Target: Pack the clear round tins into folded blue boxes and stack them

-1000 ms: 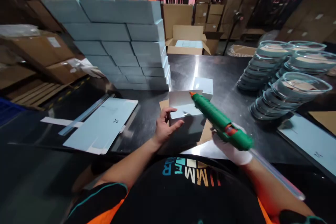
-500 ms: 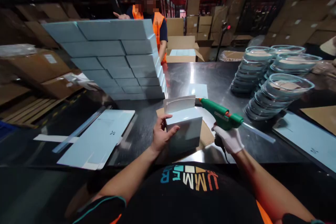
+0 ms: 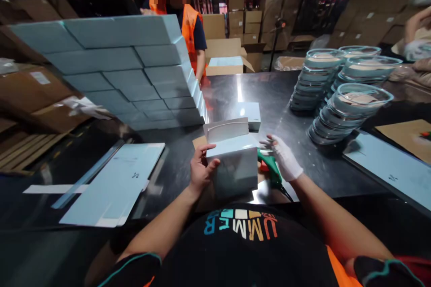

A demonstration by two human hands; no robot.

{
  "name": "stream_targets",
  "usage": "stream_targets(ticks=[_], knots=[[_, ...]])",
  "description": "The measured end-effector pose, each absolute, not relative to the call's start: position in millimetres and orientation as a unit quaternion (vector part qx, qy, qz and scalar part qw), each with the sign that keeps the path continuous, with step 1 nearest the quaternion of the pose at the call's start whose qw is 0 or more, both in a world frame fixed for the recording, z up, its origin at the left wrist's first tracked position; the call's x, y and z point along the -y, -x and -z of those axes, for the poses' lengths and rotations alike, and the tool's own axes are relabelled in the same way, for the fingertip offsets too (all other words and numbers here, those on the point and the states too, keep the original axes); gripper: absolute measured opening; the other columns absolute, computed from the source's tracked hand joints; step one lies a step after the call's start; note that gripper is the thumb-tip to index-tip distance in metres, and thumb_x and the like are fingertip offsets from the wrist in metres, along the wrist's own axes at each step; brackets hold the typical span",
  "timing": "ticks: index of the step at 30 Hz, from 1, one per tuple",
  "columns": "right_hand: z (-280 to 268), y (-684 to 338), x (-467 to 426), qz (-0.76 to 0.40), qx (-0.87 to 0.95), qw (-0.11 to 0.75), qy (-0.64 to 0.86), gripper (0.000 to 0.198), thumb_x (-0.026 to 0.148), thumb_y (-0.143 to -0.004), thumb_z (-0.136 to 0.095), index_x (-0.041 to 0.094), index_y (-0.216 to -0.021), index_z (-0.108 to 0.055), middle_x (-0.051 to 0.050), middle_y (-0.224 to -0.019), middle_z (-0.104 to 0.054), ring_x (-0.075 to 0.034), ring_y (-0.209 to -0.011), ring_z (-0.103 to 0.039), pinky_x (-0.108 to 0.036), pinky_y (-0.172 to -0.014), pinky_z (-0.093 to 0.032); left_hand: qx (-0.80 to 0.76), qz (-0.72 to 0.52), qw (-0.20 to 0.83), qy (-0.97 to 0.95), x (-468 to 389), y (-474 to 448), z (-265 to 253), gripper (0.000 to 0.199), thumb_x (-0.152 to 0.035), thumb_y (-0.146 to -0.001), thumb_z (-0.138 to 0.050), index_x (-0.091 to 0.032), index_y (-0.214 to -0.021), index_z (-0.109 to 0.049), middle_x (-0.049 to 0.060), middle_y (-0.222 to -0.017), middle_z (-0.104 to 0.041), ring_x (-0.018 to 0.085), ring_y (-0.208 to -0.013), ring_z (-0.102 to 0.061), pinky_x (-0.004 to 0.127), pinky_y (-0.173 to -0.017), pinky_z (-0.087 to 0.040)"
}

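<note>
My left hand (image 3: pixel 201 168) grips the near left corner of a pale blue box (image 3: pixel 235 170), thumb on its front face. The box stands in front of me with a flap raised at its far side. My right hand (image 3: pixel 284 159), in a white glove, is just right of the box with fingers apart and nothing held. Beside it a green glue gun (image 3: pixel 272 167) rests on the table, partly hidden by the box. Brown cardboard lies beneath the box. Farther back sits a small closed pale blue box (image 3: pixel 251 114).
A tall stack of pale blue boxes (image 3: pixel 124 60) rises at the left, with a person (image 3: pixel 193 31) in an orange vest behind it. Flat blue panels (image 3: pixel 116 184) lie left, more panels (image 3: pixel 387 170) right. Stacked clear round dishes (image 3: pixel 350 112) stand on the right. Another person's arm shows far right.
My right hand has let go of the glue gun, which now lies on the table beside the box. My left hand keeps its hold. The view has shifted slightly.
</note>
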State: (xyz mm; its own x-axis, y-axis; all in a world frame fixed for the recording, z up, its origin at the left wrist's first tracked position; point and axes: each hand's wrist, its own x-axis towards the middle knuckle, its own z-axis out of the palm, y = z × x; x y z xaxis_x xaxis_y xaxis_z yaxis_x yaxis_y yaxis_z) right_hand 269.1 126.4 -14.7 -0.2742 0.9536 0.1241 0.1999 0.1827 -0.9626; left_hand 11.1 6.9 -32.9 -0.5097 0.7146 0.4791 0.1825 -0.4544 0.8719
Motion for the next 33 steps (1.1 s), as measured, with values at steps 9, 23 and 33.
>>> stream_targets(ticks=[9, 23, 33], knots=[[-3, -216, -114, -0.542, 0.688, 0.383, 0.292, 0.045, 0.05, -0.087, -0.072, 0.021, -0.121, -0.064, -0.01, -0.125, -0.076, -0.03, -0.119, -0.071, -0.046, -0.106, -0.059, -0.439, -0.689, 0.159, -0.554, -12, -1, 53, 0.06, -0.071, -0.082, -0.087, -0.019, -0.109, -0.074, 0.011, -0.115, -0.073, 0.023, -0.101, -0.072, 0.033, -0.088, -0.057], [21, -244, -103, -0.331, 0.862, 0.377, 0.072, 0.033, 0.029, -0.108, -0.065, 0.034, -0.139, -0.075, -0.011, -0.161, -0.063, -0.026, -0.148, -0.061, -0.054, -0.125, -0.05, -0.287, -0.595, 0.1, -0.744, -10, 33, 31, 0.029, -0.035, -0.102, -0.077, -0.029, -0.129, -0.083, 0.012, -0.121, -0.085, 0.033, -0.13, -0.074, 0.058, -0.109, -0.061], [52, -219, -103, -0.556, 0.662, 0.374, 0.337, 0.083, 0.054, -0.073, -0.09, 0.025, -0.145, -0.059, -0.015, -0.128, -0.079, -0.036, -0.118, -0.078, -0.052, -0.102, -0.066, -0.481, -0.671, 0.178, -0.536, -17, 52, 45, 0.085, -0.079, -0.088, -0.075, -0.022, -0.15, -0.067, 0.022, -0.158, -0.065, 0.036, -0.146, -0.065, 0.051, -0.122, -0.053]])
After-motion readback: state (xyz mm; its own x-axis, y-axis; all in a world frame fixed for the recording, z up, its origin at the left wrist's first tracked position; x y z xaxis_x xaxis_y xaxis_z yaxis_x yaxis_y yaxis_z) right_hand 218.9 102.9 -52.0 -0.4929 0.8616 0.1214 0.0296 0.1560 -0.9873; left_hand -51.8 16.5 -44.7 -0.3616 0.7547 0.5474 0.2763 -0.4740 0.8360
